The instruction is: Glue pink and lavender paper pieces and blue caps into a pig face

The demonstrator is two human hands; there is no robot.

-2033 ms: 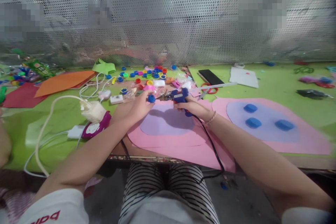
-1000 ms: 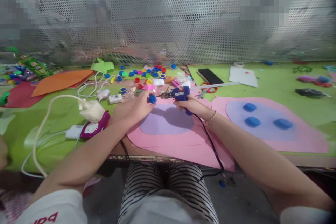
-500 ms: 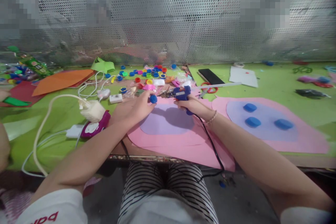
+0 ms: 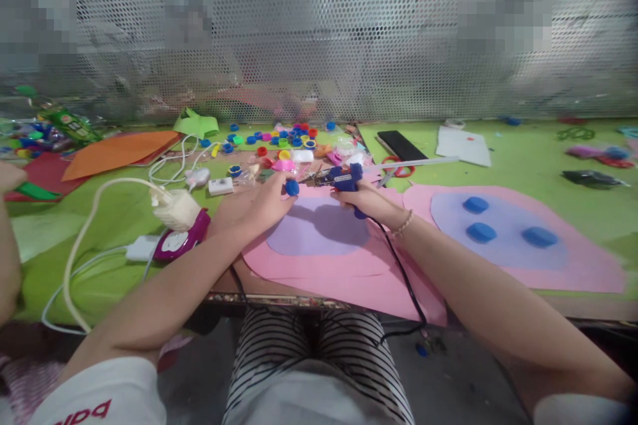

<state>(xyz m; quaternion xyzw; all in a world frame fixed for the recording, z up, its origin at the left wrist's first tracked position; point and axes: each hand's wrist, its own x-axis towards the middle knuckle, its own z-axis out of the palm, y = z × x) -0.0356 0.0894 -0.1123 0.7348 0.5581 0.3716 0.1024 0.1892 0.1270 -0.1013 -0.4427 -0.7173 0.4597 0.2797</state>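
Note:
Between the fingers of my left hand [image 4: 272, 199] is a blue bottle cap [image 4: 292, 188], held above the paper's upper left. My right hand [image 4: 366, 201] is closed round the handle of a blue glue gun [image 4: 347, 178], its nozzle turned left towards the cap; a gap stays between them. A long glue stick [image 4: 423, 161] runs out of the gun's back, and a black cord hangs from its grip. Below both hands lies a purple paper shape [image 4: 314, 236] on pink paper [image 4: 299, 269]. To the right, three blue caps [image 4: 481, 232] sit on a second purple shape [image 4: 523, 259].
Several coloured caps [image 4: 283, 143] lie scattered at the back. Red scissors [image 4: 401, 169] and a black phone [image 4: 401, 146] are behind my right hand. A purple power strip [image 4: 182, 242] with a white plug and cables stands left. Another person's arm [image 4: 7, 246] shows at the left edge.
My hands, the cap and the glue gun stay nearly in place. At the left edge, the other person's hand and arm have shifted slightly.

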